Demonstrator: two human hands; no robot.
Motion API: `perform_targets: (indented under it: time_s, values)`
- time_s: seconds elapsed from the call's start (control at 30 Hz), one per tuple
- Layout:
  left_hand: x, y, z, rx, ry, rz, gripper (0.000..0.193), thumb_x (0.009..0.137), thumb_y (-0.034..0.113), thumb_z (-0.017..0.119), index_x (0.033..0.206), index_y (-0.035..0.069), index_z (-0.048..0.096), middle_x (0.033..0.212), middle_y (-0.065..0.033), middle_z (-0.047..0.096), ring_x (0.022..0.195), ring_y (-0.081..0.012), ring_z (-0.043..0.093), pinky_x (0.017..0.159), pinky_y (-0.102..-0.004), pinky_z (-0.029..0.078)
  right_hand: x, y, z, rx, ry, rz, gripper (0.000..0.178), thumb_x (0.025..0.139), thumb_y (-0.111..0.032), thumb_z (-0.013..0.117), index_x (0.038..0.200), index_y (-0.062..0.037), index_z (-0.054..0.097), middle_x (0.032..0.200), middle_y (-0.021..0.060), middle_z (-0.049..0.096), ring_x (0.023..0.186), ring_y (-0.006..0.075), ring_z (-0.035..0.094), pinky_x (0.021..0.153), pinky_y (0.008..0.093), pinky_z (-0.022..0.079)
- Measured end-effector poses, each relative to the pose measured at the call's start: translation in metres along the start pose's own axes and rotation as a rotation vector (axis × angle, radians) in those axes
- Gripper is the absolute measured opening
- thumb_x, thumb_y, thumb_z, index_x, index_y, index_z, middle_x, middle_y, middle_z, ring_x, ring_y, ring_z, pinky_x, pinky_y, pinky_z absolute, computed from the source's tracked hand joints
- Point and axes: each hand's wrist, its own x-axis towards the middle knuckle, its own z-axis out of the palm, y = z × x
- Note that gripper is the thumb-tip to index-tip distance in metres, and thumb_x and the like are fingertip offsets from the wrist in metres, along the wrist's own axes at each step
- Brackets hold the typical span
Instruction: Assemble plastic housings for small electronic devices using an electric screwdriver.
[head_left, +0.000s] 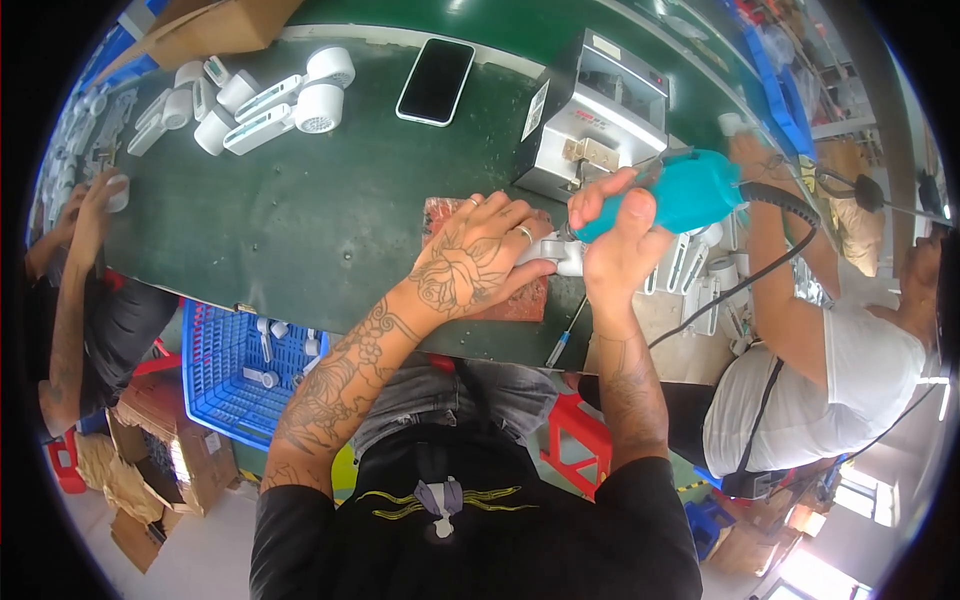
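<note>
1. The green workbench (340,210) spans my view, with white handheld pieces (320,108) lying at its far left.
2. Below its near edge I see a blue basket (228,405) with more white pieces inside. Anything knocked off that edge could drop into it or past it.
3. A silver-and-black machine (545,150) stands just beyond the work. I judge that a wide swing of the tool could bump it.
4. The teal power driver (690,192) lies slanted, its nose toward the left. The right hand (620,235) is wrapped around its front end. If that wrist tilts, the tip could slip and scratch plastic or catch the left thumb, which is close by.
5. Its black cord (790,200) loops over the right side; a snag there could tug the driver off line.
6. The left hand (470,255) lies over the red board (515,308), fingers and thumb closed on the white part. The hands are near each other but not clasped.
7. The white part (568,262) sits at the board's right side, under the driver's nose. Fingers hide some of it, and I cannot tell whether the tip touches. A loose grip could let it twist.
</note>
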Motion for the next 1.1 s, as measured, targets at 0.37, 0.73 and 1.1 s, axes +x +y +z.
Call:
perform_targets:
  time_s: [0.37,0.73,1.1]
  values:
    - [0.001,-0.001,0.0,0.131,0.079,0.038,0.044,0.093,0.041,0.068,0.12,0.006,0.067,0.113,-0.0113,0.062,0.107,-0.0325,0.058,0.097,-0.0474,0.046,0.009,-0.006,0.006,-0.06,0.02,0.067,0.048,0.106,-0.044,0.054,0.103,0.0034,0.055,0.068,0.0077,0.053,0.059,0.019,0.053,0.058,0.0341,0.047]
    - [-0.003,0.0,0.001,-0.032,0.072,0.024,0.031,0.096,0.023,0.06,0.122,0.007,0.067,0.114,-0.0119,0.064,0.108,-0.0326,0.058,0.098,-0.0451,0.046,0.053,0.012,-0.006,0.079,0.086,-0.229,0.039,0.103,-0.036,0.063,0.101,0.0017,0.055,0.072,0.0076,0.056,0.063,0.0174,0.058,0.058,0.0326,0.049]
    - [0.002,-0.001,-0.006,-0.05,0.036,0.01,0.034,0.094,0.022,0.064,0.124,0.008,0.067,0.115,-0.0087,0.065,0.106,-0.0314,0.058,0.098,-0.0439,0.046,-0.004,-0.031,-0.009,0.107,0.093,-0.012,0.058,0.1,-0.049,0.063,0.11,0.0079,0.057,0.068,0.0077,0.057,0.059,0.0186,0.057,0.057,0.0324,0.048]
